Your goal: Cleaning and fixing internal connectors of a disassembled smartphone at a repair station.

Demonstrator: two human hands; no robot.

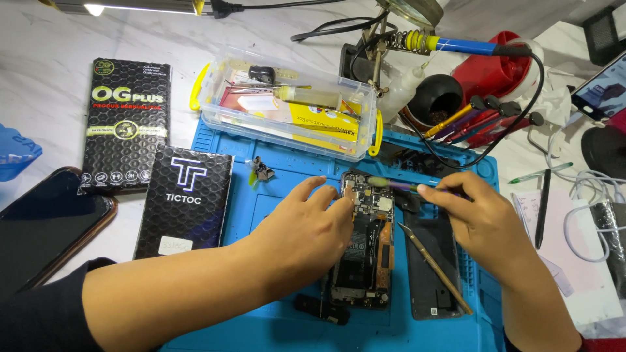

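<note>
L hand (312,225) on opened phone (362,244), R hand (479,218) w/ brush (391,184).

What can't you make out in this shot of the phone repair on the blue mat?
Head view only:
- Middle and left side of the opened phone: hidden under the left hand.
- Tip of the tool in the right hand: motion-blurred; contact with the board cannot be told.
- Small metal part on the blue mat: too small to identify.
- Dark phone at left: cut off by the frame edge.
</note>
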